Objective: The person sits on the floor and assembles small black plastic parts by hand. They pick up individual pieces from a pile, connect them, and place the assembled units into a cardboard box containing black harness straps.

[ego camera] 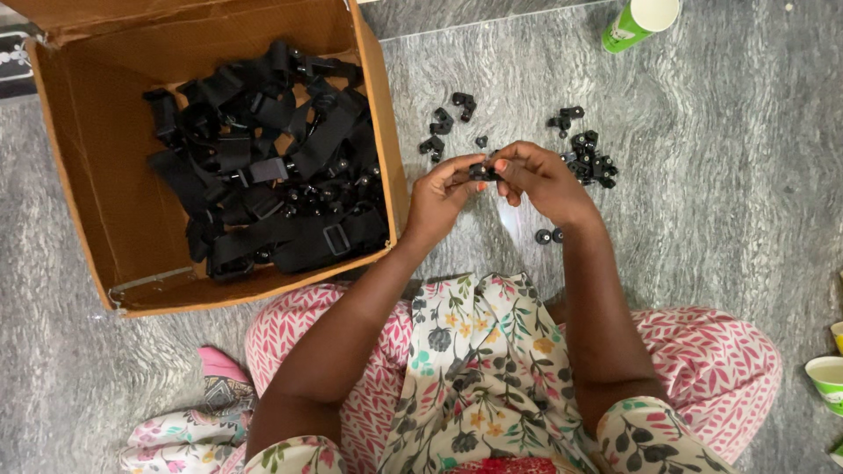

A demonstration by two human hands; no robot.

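Observation:
My left hand [439, 197] and my right hand [540, 180] meet in front of me, both pinching one small black plastic part [481, 170] between the fingertips. Loose black plastic pieces lie on the grey floor beyond my hands: a small group [443, 123] on the left and a denser pile [588, 154] on the right. Two small black round pieces [549, 235] rest by my right wrist.
An open cardboard box [105, 202] at the left holds several black straps with buckles [272, 167]. A green paper cup [637, 22] lies on its side at the top right. Two more cups [830, 377] sit at the right edge. My knees in pink patterned cloth fill the bottom.

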